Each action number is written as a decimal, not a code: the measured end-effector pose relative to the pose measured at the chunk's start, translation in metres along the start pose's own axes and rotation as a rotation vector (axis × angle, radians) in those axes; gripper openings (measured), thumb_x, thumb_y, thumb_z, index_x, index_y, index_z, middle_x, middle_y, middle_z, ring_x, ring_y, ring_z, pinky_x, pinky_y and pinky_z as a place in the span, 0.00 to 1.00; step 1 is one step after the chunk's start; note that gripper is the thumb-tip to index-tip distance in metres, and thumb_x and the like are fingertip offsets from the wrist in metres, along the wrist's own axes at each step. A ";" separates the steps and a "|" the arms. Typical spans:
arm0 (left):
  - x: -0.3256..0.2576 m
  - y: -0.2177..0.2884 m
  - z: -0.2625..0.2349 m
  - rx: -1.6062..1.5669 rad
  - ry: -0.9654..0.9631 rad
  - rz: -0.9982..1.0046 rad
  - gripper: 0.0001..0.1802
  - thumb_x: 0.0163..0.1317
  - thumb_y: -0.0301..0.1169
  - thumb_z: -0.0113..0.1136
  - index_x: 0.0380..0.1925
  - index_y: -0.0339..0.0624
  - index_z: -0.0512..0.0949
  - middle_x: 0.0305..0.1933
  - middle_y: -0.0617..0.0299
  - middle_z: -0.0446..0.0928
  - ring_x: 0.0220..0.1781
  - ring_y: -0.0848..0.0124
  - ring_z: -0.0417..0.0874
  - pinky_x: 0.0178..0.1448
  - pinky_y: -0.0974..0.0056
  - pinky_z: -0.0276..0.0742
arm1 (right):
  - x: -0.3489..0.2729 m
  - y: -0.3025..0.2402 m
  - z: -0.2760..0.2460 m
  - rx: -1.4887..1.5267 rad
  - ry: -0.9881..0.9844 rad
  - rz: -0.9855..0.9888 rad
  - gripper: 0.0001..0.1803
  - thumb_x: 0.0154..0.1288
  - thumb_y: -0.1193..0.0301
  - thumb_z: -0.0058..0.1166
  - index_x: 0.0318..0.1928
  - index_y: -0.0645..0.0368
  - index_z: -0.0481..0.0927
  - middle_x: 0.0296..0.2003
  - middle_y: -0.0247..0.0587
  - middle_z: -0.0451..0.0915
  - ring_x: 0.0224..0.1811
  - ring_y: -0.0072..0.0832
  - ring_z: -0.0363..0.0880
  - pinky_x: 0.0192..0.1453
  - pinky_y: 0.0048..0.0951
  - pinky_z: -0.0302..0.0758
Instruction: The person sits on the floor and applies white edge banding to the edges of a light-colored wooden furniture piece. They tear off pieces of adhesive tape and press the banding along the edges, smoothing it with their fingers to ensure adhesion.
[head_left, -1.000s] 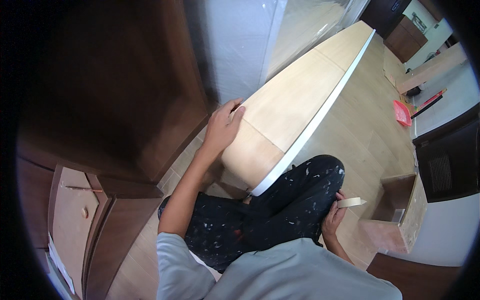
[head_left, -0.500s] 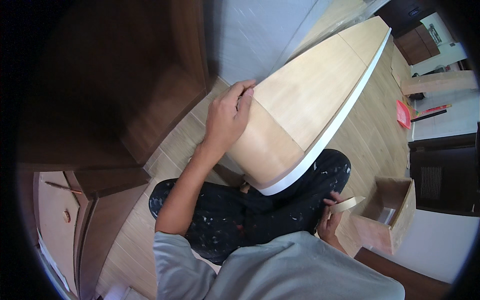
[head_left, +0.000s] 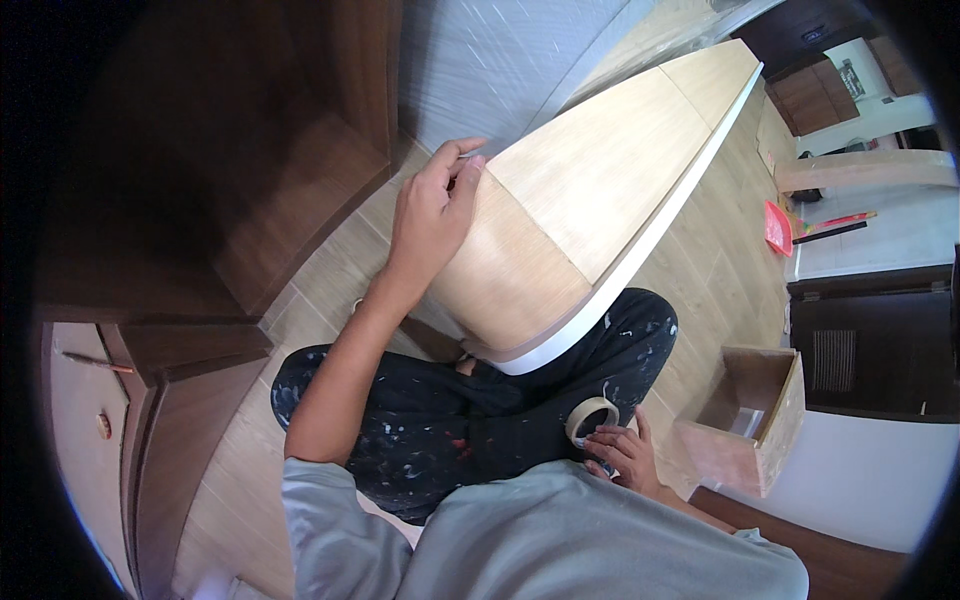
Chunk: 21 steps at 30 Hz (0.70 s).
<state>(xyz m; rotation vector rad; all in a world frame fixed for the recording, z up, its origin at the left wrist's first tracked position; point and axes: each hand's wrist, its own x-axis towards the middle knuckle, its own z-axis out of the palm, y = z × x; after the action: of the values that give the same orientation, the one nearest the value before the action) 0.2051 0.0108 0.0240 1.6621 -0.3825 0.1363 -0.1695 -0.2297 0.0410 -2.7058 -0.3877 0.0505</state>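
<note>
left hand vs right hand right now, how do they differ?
The left hand is stretched forward, fingers pinching at the edge of the light wood panel; the right hand is tucked near the lap. The left touches the panel, the right holds a tape roll. Both are bare.

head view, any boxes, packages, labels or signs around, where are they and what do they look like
Cardboard box: on the floor at the person's right, open-topped, brown, rectangular.
Red flat packet: on the floor beyond the long wooden panel, small, roughly square; too small to tell more.
No signs or screens can be made out.
</note>
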 end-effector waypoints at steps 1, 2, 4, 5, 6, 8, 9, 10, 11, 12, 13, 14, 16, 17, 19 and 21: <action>0.000 -0.001 0.000 0.001 0.003 -0.005 0.18 0.80 0.35 0.56 0.60 0.34 0.82 0.45 0.40 0.90 0.47 0.49 0.93 0.52 0.54 0.84 | 0.003 0.000 -0.003 0.048 0.004 0.035 0.18 0.62 0.70 0.73 0.53 0.52 0.88 0.53 0.38 0.87 0.62 0.40 0.84 0.82 0.63 0.63; 0.000 -0.002 0.000 0.003 0.007 -0.011 0.18 0.80 0.36 0.57 0.60 0.34 0.82 0.44 0.40 0.90 0.47 0.49 0.93 0.51 0.54 0.84 | 0.009 0.001 -0.007 0.098 0.055 0.040 0.18 0.61 0.71 0.73 0.52 0.52 0.88 0.53 0.39 0.87 0.61 0.41 0.84 0.80 0.62 0.65; -0.001 -0.004 0.001 0.026 0.017 -0.005 0.19 0.80 0.36 0.57 0.60 0.34 0.82 0.43 0.40 0.90 0.46 0.49 0.93 0.50 0.54 0.84 | 0.032 0.006 -0.015 0.104 0.217 -0.010 0.18 0.59 0.73 0.73 0.51 0.55 0.88 0.53 0.43 0.87 0.61 0.43 0.84 0.75 0.61 0.72; -0.001 -0.005 0.001 0.048 0.028 0.007 0.19 0.80 0.36 0.57 0.60 0.34 0.82 0.43 0.40 0.90 0.46 0.49 0.93 0.50 0.54 0.84 | 0.049 0.010 -0.021 0.070 0.257 -0.004 0.17 0.59 0.74 0.72 0.50 0.56 0.88 0.52 0.44 0.87 0.60 0.44 0.84 0.75 0.60 0.72; -0.001 -0.006 0.001 0.062 0.047 0.036 0.19 0.80 0.37 0.57 0.60 0.34 0.82 0.42 0.39 0.90 0.45 0.49 0.93 0.49 0.54 0.84 | 0.069 0.013 -0.029 0.049 0.329 -0.020 0.17 0.60 0.75 0.71 0.50 0.56 0.87 0.52 0.44 0.87 0.60 0.44 0.84 0.75 0.60 0.72; -0.001 -0.008 0.001 0.074 0.039 0.027 0.19 0.80 0.37 0.57 0.60 0.34 0.82 0.43 0.40 0.90 0.45 0.50 0.93 0.49 0.54 0.84 | 0.110 0.014 -0.045 0.028 0.465 -0.035 0.15 0.62 0.77 0.70 0.50 0.57 0.88 0.51 0.45 0.87 0.60 0.45 0.83 0.73 0.57 0.73; -0.001 -0.009 0.001 0.073 0.041 0.036 0.19 0.80 0.37 0.57 0.60 0.34 0.82 0.43 0.40 0.90 0.45 0.51 0.93 0.49 0.55 0.84 | 0.133 0.013 -0.052 0.027 0.527 -0.031 0.14 0.63 0.78 0.68 0.49 0.58 0.88 0.51 0.45 0.87 0.59 0.46 0.83 0.71 0.54 0.74; 0.000 -0.011 0.001 0.024 0.043 0.019 0.19 0.80 0.36 0.57 0.60 0.34 0.82 0.43 0.42 0.90 0.44 0.53 0.93 0.50 0.56 0.84 | 0.155 0.011 -0.060 0.033 0.521 -0.029 0.12 0.64 0.79 0.68 0.48 0.58 0.88 0.50 0.45 0.87 0.58 0.45 0.83 0.68 0.51 0.76; 0.002 -0.012 0.001 -0.027 0.050 0.005 0.19 0.81 0.36 0.57 0.60 0.34 0.82 0.43 0.43 0.91 0.44 0.56 0.94 0.50 0.57 0.84 | 0.175 0.008 -0.066 0.027 0.493 0.009 0.11 0.66 0.79 0.67 0.48 0.59 0.88 0.49 0.44 0.87 0.57 0.44 0.83 0.65 0.47 0.77; 0.003 -0.014 0.000 -0.079 0.053 -0.020 0.19 0.81 0.36 0.56 0.61 0.34 0.82 0.43 0.44 0.91 0.43 0.59 0.94 0.50 0.57 0.85 | 0.196 0.006 -0.072 0.054 0.433 -0.057 0.10 0.67 0.80 0.66 0.48 0.60 0.88 0.49 0.45 0.87 0.57 0.44 0.84 0.64 0.45 0.78; 0.005 -0.017 -0.001 -0.141 0.052 -0.052 0.19 0.82 0.36 0.56 0.61 0.34 0.81 0.43 0.46 0.92 0.43 0.61 0.93 0.50 0.59 0.85 | 0.215 0.005 -0.077 0.069 0.356 -0.095 0.09 0.69 0.80 0.65 0.48 0.61 0.88 0.49 0.45 0.87 0.56 0.43 0.84 0.62 0.42 0.79; 0.006 -0.019 -0.002 -0.208 0.044 -0.096 0.18 0.82 0.36 0.55 0.61 0.34 0.81 0.43 0.47 0.92 0.43 0.64 0.93 0.50 0.60 0.85 | 0.231 0.004 -0.080 0.074 0.271 -0.121 0.09 0.70 0.81 0.64 0.48 0.62 0.88 0.49 0.45 0.87 0.56 0.43 0.84 0.60 0.40 0.80; 0.009 -0.023 -0.003 -0.295 0.037 -0.159 0.18 0.83 0.35 0.54 0.61 0.33 0.81 0.43 0.49 0.92 0.43 0.69 0.92 0.51 0.61 0.84 | 0.257 0.001 -0.077 0.068 0.231 -0.173 0.08 0.68 0.78 0.67 0.46 0.60 0.89 0.46 0.44 0.86 0.51 0.42 0.84 0.57 0.40 0.79; 0.009 -0.025 -0.003 -0.313 0.036 -0.180 0.18 0.83 0.35 0.54 0.61 0.33 0.81 0.43 0.50 0.92 0.43 0.70 0.92 0.51 0.62 0.84 | 0.266 0.000 -0.075 0.073 0.209 -0.188 0.08 0.67 0.77 0.69 0.45 0.59 0.89 0.44 0.43 0.86 0.49 0.42 0.83 0.56 0.40 0.79; 0.009 -0.028 -0.004 -0.308 0.041 -0.186 0.18 0.83 0.35 0.54 0.60 0.33 0.81 0.43 0.51 0.92 0.43 0.70 0.91 0.51 0.63 0.84 | 0.275 0.001 -0.073 0.053 0.204 -0.193 0.07 0.66 0.76 0.70 0.44 0.58 0.90 0.43 0.43 0.85 0.47 0.41 0.84 0.52 0.40 0.81; 0.009 -0.029 -0.002 -0.266 0.042 -0.161 0.17 0.83 0.36 0.54 0.59 0.33 0.81 0.43 0.50 0.92 0.43 0.70 0.92 0.51 0.62 0.84 | 0.280 0.002 -0.071 0.051 0.205 -0.192 0.07 0.66 0.76 0.70 0.44 0.58 0.91 0.43 0.42 0.85 0.47 0.41 0.84 0.51 0.39 0.82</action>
<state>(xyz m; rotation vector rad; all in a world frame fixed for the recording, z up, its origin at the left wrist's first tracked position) 0.2229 0.0141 -0.0002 1.4176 -0.2229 -0.0003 0.1062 -0.1817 0.1112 -2.5797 -0.5715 -0.2646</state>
